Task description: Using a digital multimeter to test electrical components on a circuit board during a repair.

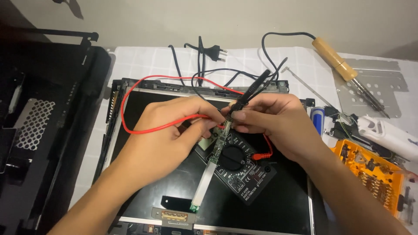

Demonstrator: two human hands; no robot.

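Over the dark display panel (pixel 287 204) lying flat on the table (pixel 143 58), from the head view, both of my hands meet just above the black multimeter (pixel 244 167). My left hand (pixel 167 130) is closed in a pinch on the red probe (pixel 208 116), its red lead (pixel 130 109) looping away to the left and back round. My right hand (pixel 272 122) pinches the black probe (pixel 248 93) like a pen, fingers pressed together round its shaft.

Both probe tips come down at the upper end of the narrow circuit strip (pixel 208 174), which lies across the meter and the panel. As I judge it, the step in hand is probing contacts on that strip; the exact pads are hidden under my fingertips. What the next move calls for, I reckon, is steady tips that stay apart from each other, and a glance at the meter, whose display my left hand largely covers.

That strip's long axis runs on a diagonal, from upper right under my fingers down to lower left, where its green end sits near the panel's bottom edge. My black probe slants the other way, its tail pointing up and to the right.

Off to the right lie a wooden-handled soldering iron (pixel 337 58) and an orange bit case (pixel 374 176).
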